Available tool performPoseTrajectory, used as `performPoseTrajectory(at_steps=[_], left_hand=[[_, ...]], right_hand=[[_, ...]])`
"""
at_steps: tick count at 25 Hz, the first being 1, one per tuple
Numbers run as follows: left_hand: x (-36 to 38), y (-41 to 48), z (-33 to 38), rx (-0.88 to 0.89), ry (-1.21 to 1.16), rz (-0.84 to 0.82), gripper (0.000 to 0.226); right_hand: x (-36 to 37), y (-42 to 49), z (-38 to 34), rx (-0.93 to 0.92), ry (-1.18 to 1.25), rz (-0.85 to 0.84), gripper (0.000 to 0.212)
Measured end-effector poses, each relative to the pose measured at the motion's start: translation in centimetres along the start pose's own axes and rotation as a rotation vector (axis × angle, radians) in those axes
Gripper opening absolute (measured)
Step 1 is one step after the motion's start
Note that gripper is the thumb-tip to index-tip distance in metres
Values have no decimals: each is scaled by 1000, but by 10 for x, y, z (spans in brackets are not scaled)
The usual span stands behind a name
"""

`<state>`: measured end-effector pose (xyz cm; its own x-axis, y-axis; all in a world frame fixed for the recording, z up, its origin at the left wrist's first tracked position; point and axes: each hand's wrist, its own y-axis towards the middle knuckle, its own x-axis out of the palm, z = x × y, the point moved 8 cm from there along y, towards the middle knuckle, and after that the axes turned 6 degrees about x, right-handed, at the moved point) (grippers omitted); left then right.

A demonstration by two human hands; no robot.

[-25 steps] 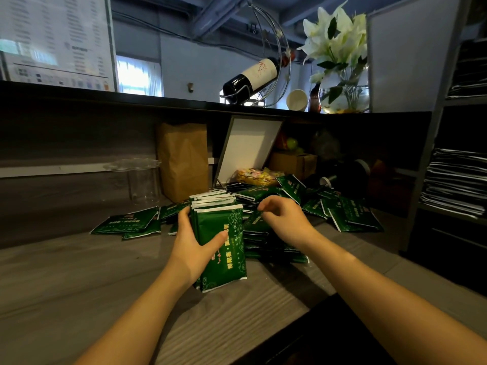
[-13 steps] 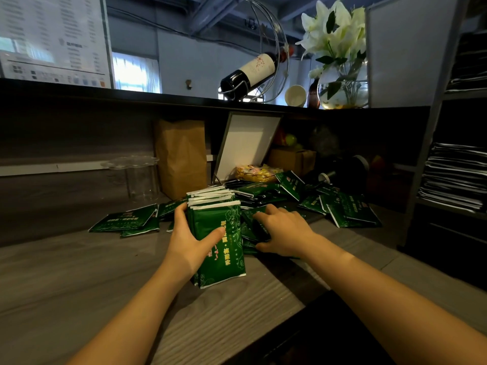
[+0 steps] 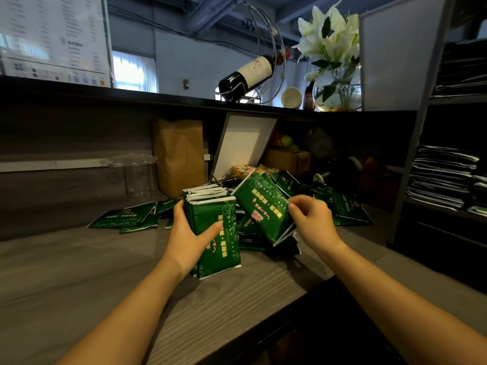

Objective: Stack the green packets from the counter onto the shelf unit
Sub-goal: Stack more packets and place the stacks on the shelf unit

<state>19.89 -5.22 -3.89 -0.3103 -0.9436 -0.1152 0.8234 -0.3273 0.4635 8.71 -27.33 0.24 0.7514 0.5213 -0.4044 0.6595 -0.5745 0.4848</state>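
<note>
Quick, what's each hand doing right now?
Left hand: grips the upright stack of green packets standing on the counter.
Right hand: pinches a tilted bunch of green packets in the air.

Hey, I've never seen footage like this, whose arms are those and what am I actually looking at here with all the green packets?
There is no machine here: these are a person's two bare arms, filmed by a wide-angle camera worn on their head, looking forward and down. That is why the arms enter from the bottom. The left hand grips an upright bundle of green packets that appears to rest on the grey counter. The right hand pinches a tilted packet, possibly a few together, above the loose packets scattered on the counter. At the right edge stands the shelf unit, holding flat stacks. Behind are a brown paper bag and, on the ledge above, a wine bottle and white flowers.
</note>
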Motion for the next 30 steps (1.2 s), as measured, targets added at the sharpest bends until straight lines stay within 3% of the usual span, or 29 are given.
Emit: performPoseTrajectory(at_steps=[3, 7, 13, 19, 25, 30], left_hand=[[0, -2, 3, 4, 22, 4, 80], [-2, -1, 1, -8, 33, 0, 83], [-1, -1, 2, -5, -2, 12, 76], [1, -7, 5, -13, -97, 41, 66], [1, -4, 2, 5, -15, -7, 90], [0, 1, 1, -2, 13, -13, 88]], right_hand=[[21, -17, 3, 75, 329, -209, 22], [47, -35, 6, 115, 406, -426, 21], [51, -33, 4, 29, 298, -463, 23], [69, -26, 3, 46, 52, -339, 23], [89, -38, -5, 44, 23, -401, 22], [80, -29, -14, -2, -83, -481, 20]])
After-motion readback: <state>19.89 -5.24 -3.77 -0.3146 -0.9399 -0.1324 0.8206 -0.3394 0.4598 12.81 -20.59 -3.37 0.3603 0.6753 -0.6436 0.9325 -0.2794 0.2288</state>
